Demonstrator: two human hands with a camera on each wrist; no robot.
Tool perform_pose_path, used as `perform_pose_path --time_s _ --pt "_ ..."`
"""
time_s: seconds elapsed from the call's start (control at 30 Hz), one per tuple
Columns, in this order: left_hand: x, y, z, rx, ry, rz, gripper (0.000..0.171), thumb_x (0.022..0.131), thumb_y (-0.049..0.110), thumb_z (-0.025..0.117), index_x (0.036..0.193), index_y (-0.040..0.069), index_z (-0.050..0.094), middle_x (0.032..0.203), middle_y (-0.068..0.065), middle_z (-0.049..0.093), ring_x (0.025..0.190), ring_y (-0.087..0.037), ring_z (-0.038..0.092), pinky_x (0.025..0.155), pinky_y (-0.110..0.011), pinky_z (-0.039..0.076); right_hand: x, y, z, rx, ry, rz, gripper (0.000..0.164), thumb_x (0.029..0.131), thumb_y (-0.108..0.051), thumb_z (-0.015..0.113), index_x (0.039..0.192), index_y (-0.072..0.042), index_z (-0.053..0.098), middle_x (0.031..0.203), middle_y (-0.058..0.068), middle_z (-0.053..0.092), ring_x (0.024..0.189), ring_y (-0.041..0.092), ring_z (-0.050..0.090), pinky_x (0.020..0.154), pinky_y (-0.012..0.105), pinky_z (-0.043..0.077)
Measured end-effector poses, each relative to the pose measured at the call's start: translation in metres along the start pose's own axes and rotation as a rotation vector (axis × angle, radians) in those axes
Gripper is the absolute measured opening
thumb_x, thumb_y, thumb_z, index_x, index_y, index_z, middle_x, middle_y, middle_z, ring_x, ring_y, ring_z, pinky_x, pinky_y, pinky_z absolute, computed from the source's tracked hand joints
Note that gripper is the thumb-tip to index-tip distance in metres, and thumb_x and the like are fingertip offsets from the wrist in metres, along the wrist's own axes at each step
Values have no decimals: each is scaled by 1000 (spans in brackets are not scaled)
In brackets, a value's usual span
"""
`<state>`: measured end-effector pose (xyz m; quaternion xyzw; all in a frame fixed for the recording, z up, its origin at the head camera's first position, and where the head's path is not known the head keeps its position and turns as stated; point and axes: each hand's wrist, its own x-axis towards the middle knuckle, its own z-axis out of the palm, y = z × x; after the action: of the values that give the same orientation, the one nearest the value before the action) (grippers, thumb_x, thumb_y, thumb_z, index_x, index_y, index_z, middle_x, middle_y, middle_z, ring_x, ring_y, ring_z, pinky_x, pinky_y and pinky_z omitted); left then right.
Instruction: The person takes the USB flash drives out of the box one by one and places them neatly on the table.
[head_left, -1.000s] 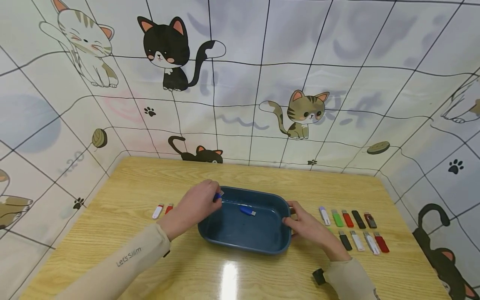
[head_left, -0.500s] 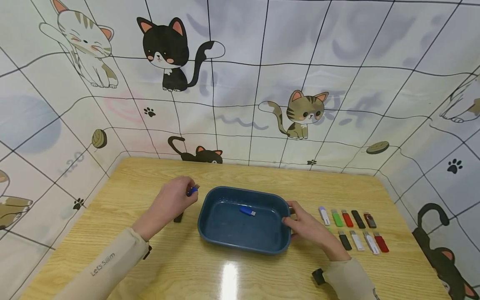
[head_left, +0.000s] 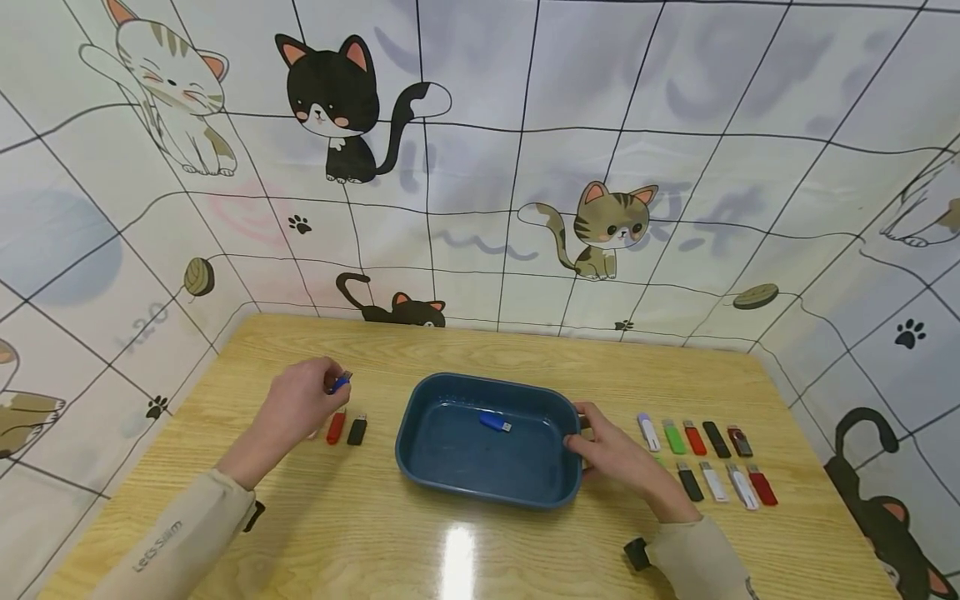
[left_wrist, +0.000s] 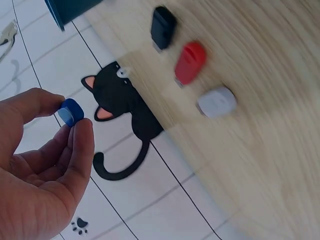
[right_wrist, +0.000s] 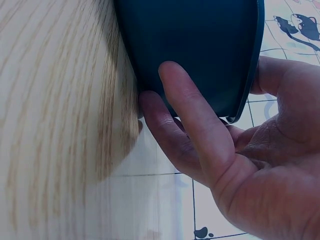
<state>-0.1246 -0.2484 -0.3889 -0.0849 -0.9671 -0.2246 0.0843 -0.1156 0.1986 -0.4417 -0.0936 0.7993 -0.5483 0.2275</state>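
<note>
My left hand (head_left: pixel 303 392) pinches a blue USB flash drive (left_wrist: pixel 71 112) between thumb and fingertips, above the table's left part. Just below it lie a black USB drive (head_left: pixel 357 430), a red one (head_left: pixel 337 427) and a white one (left_wrist: pixel 217 102), the white mostly hidden by the hand in the head view. My right hand (head_left: pixel 615 450) grips the right end of a dark blue tray (head_left: pixel 487 492), thumb over the rim and fingers against the outer wall (right_wrist: pixel 195 45). Inside the tray lies another blue USB drive (head_left: pixel 493 422).
Right of the tray, several USB drives lie in two rows, among them a green one (head_left: pixel 673 437), a black one (head_left: pixel 717 439) and a dark red one (head_left: pixel 762 486). A cat-patterned cloth (head_left: pixel 480 167) rises behind the wooden table (head_left: pixel 390 533).
My left hand has moved left from the tray's left end with the blue USB drive, uncovering the black and red drives. The right hand and tray have stayed in place.
</note>
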Motion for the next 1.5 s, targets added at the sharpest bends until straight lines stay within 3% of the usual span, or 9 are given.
perform_pose_path --time_s 0.2,0.63,1.1,1.3,1.5 --pt "-7 -17 -5 -10 -8 -37 14 90 8 70 95 -4 72 80 -7 71 71 -20 66 59 -40 54 0 1 -1 0 -6 -5 55 106 -11 53 152 2 28 145 35 37 106 38 68 73 46 64" --pt "-20 -61 0 45 -90 -164 22 91 12 74 96 -9 70 82 -12 70 68 -21 59 59 -38 50 -1 1 -1 5 -10 -6 54 106 -11 52 153 1 28 146 35 36 109 39 67 74 47 64" --pt "-20 -85 7 113 -182 -214 23 92 13 73 94 -9 71 88 -19 71 72 -24 57 63 -43 51 0 1 -1 12 3 7 53 107 -11 52 153 0 29 146 35 36 109 39 67 74 47 64" --pt "-21 -88 9 96 -201 -211 19 92 13 74 89 -6 73 81 -13 71 65 -20 54 56 -35 45 -1 1 -1 21 -11 2 55 107 -12 52 153 1 27 148 35 33 109 40 67 74 47 64" --pt "-19 -89 10 106 -209 -209 20 92 13 74 90 -8 73 84 -17 72 67 -20 58 58 -39 50 -1 1 -1 13 -18 -3 55 107 -12 52 154 2 26 149 35 31 109 40 67 74 47 64"
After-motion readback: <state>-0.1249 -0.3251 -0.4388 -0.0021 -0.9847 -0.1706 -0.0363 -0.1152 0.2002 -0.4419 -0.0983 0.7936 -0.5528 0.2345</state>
